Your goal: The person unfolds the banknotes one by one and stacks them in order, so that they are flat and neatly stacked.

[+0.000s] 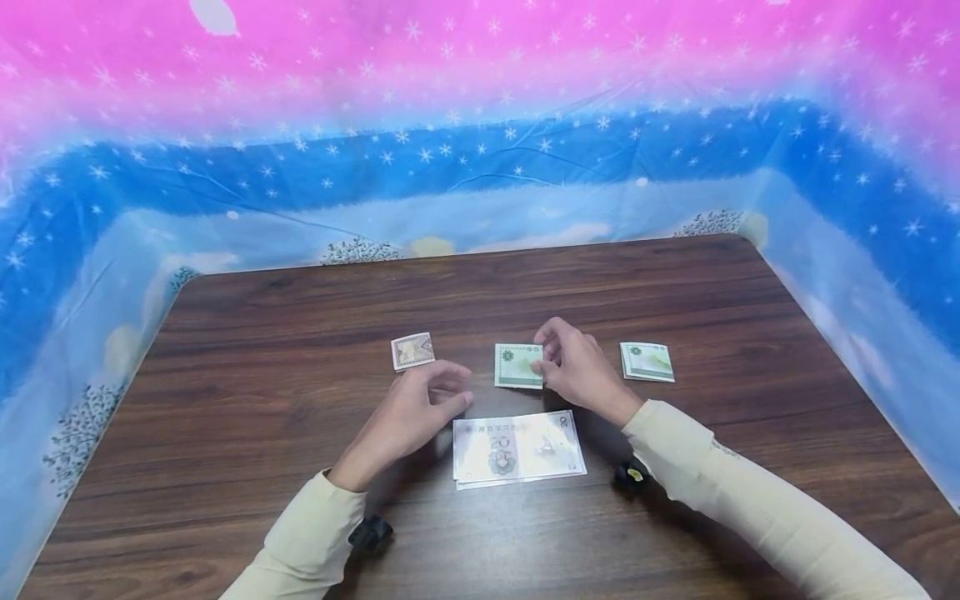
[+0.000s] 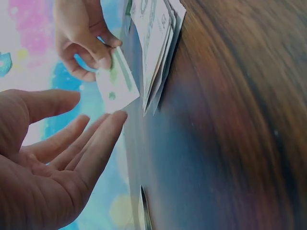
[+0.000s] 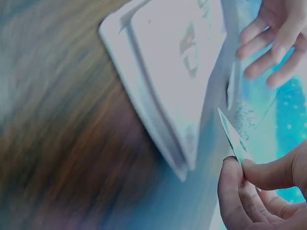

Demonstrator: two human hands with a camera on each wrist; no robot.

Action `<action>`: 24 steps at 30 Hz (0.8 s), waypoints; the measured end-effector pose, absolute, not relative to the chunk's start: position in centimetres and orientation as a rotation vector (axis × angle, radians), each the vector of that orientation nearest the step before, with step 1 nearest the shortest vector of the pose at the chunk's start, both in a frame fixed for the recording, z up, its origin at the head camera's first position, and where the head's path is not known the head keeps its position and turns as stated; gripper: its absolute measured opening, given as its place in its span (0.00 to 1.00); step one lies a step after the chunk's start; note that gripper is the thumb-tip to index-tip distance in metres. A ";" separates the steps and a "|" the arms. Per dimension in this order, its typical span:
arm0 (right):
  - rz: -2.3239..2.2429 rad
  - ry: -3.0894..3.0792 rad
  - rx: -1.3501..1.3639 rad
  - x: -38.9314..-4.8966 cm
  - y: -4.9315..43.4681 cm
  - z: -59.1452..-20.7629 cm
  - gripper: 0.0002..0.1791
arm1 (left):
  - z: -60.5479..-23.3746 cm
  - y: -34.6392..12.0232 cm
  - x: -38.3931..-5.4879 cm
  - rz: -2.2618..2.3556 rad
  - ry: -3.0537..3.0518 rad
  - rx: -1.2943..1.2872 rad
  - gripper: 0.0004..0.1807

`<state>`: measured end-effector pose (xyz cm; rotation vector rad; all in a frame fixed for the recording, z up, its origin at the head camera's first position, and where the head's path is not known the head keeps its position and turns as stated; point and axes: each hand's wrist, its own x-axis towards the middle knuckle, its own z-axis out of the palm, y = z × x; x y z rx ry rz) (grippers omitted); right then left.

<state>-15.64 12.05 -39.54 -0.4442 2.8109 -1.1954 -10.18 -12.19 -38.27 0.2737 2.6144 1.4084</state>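
A folded green banknote is pinched along its right edge by my right hand. In the right wrist view the note appears nearly edge-on between thumb and index finger. My left hand hovers with relaxed, parted fingers and holds nothing. Its fingers come just below that green note in the left wrist view. Beyond the left hand lies a folded brownish banknote, partly overlapped by the knuckles. Closer to me, between the forearms, a small stack of pale banknotes lies flat with its edges slightly offset.
Another folded green banknote rests on the wooden table, right of the right hand. Small black cameras hang under both wrists. A pink and blue snowflake-patterned cloth surrounds the far and side edges of the table.
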 end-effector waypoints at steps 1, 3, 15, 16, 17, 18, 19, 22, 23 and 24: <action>-1.227 2.786 -0.447 -15.5 12.0 -39.3 0.15 | -38.3 -12.1 -10.2 1.434 2.605 0.260 0.18; -1.289 2.727 -0.446 -15.1 11.9 -38.9 0.14 | -38.4 -11.9 -10.2 1.481 2.585 0.230 0.22; -1.689 2.262 -0.371 -13.2 10.9 -37.9 0.18 | -38.9 -10.6 -10.9 1.951 2.036 -0.078 0.23; -1.710 2.239 -0.364 -13.2 10.8 -37.9 0.18 | -38.8 -10.6 -10.9 1.968 2.001 -0.104 0.22; -1.721 2.231 -0.352 -13.1 10.8 -38.0 0.18 | -38.7 -10.6 -10.9 1.985 1.977 -0.126 0.21; -1.729 2.228 -0.341 -13.1 10.8 -38.0 0.17 | -38.5 -10.6 -10.9 2.001 1.956 -0.139 0.20; -1.729 2.231 -0.330 -13.1 10.8 -38.1 0.16 | -38.4 -10.6 -10.9 2.009 1.944 -0.149 0.20; -1.717 2.244 -0.287 -13.2 10.8 -38.2 0.11 | -38.0 -10.6 -10.7 2.032 1.906 -0.151 0.19; -1.710 2.248 -0.274 -13.2 10.8 -38.3 0.10 | -37.9 -10.6 -10.7 2.039 1.898 -0.150 0.19; -1.705 2.248 -0.263 -13.2 10.8 -38.3 0.09 | -37.8 -10.6 -10.7 2.046 1.890 -0.147 0.19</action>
